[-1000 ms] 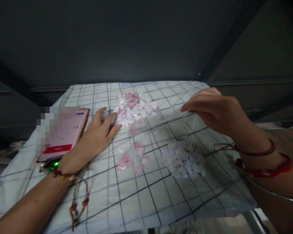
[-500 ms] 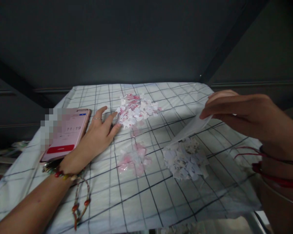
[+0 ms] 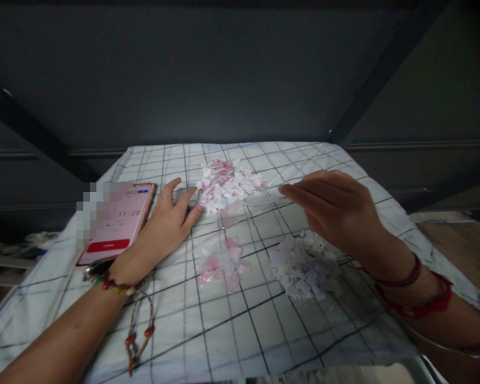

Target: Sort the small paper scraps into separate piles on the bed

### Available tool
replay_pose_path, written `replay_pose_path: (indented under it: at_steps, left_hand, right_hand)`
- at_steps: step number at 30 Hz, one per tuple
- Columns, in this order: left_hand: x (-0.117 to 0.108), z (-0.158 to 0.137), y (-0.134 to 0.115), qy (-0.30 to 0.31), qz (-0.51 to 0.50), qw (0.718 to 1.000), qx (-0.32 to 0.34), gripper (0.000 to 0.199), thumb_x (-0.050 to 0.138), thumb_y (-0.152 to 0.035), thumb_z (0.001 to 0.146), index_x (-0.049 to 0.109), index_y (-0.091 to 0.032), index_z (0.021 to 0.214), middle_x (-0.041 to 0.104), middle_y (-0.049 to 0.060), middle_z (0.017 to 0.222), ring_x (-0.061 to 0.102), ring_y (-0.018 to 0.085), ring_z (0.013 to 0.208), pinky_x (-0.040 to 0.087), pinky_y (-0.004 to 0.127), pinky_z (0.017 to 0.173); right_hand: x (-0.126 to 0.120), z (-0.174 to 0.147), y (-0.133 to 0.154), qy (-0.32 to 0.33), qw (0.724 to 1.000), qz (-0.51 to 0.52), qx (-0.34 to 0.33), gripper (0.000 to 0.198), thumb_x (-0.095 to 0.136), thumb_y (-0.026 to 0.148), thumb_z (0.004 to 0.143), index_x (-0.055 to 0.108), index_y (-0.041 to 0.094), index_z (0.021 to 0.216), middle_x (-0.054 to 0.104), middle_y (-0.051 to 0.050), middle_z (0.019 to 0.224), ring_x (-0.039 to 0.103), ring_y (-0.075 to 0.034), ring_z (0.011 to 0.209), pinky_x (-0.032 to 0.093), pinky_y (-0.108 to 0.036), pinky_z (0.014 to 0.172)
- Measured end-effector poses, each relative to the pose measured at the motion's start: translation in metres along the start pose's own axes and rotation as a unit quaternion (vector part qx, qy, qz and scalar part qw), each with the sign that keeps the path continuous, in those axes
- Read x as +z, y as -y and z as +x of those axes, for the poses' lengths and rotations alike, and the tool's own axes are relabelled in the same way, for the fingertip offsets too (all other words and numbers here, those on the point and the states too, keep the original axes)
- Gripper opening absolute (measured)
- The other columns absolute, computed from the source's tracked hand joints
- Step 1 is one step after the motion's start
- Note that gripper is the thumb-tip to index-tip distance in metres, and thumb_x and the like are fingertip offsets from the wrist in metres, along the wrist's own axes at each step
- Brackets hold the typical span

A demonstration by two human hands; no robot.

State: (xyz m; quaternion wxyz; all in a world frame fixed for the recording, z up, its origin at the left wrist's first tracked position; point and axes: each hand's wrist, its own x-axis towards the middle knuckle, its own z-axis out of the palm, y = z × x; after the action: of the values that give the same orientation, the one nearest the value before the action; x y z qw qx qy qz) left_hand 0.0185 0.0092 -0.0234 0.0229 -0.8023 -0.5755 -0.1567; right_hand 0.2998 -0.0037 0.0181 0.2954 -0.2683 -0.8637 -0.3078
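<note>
My left hand (image 3: 171, 218) lies on the checked cloth with its fingers spread, fingertips at the left edge of a pile of white and pink paper scraps (image 3: 224, 189). My right hand (image 3: 332, 205) is raised over the cloth, right of that pile, with its fingers pinched together. From the pinch a thin translucent sheet (image 3: 264, 201) reaches left toward the pile; it is faint and its exact kind is unclear. Below my right hand sits a second pile of whitish paper scraps (image 3: 304, 266). Between the piles, nearer me, are pink and clear plastic-looking scraps (image 3: 224, 266).
A pink-cased phone (image 3: 116, 226) with a timer on its screen lies beside my left forearm. The black-and-white checked cloth (image 3: 176, 330) covers the table. Dark panels (image 3: 208, 74) rise behind the table's far edge. A bracelet's beaded cord hangs from my left wrist.
My right hand has moved left, carrying the translucent sheet from above the whitish pile to beside the white and pink one. The left hand stays on the cloth. The view has shifted slightly.
</note>
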Motion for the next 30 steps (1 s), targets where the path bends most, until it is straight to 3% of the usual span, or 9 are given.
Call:
replay_pose_path:
  at_steps: [6,22,30]
  left_hand:
    - [0.001,0.0,0.002,0.0,-0.002,1.0,0.004,0.049,0.03,-0.043,0.091,0.044,-0.014,0.128,0.027,0.015,0.139,0.035,0.032,0.124,0.03,0.049,0.101]
    - [0.001,0.0,0.002,0.0,-0.003,1.0,-0.002,0.049,0.031,-0.042,0.092,0.044,-0.013,0.129,0.026,0.017,0.139,0.035,0.032,0.124,0.031,0.048,0.102]
    - [0.0,0.0,0.001,0.0,-0.007,1.0,0.0,0.049,0.032,-0.041,0.091,0.044,-0.012,0.128,0.027,0.017,0.138,0.034,0.032,0.125,0.03,0.047,0.103]
  right_hand:
    - [-0.003,0.003,0.004,0.025,0.998,0.05,-0.012,0.02,0.042,0.002,0.083,0.056,0.014,0.091,0.063,-0.003,0.07,0.054,-0.017,0.067,0.043,-0.031,0.057]
    - [-0.003,0.006,0.01,-0.012,0.997,0.069,0.007,0.022,0.044,0.0,0.081,0.054,0.016,0.094,0.064,-0.002,0.074,0.055,-0.016,0.069,0.044,-0.031,0.059]
    - [0.002,0.01,0.015,-0.006,0.995,0.095,-0.028,0.018,0.044,0.004,0.085,0.055,0.016,0.093,0.064,-0.001,0.073,0.055,-0.016,0.071,0.044,-0.03,0.058]
